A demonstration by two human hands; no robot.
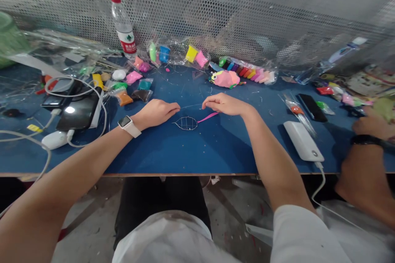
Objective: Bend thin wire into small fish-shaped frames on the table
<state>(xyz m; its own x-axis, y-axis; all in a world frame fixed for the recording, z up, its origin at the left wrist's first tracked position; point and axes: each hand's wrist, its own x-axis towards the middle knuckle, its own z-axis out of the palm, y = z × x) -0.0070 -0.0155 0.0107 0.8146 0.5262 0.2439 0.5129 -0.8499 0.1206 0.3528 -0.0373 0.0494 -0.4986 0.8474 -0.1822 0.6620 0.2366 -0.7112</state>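
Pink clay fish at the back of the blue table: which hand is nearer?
Right. The right hand sits just in front of the pink clay fish; the left hand lies farther off, to its front-left.

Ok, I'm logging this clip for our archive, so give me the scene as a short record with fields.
surface: blue table
left hand: left hand, smartwatch on the wrist, fingers pinched on a thin thread
right hand: right hand, pinching the thread's other end
between hands: small wire mesh oval with a pink strip, lying on the table
behind: pink clay fish, coloured clay packets, water bottle
right edge: white power bank, another person's hand
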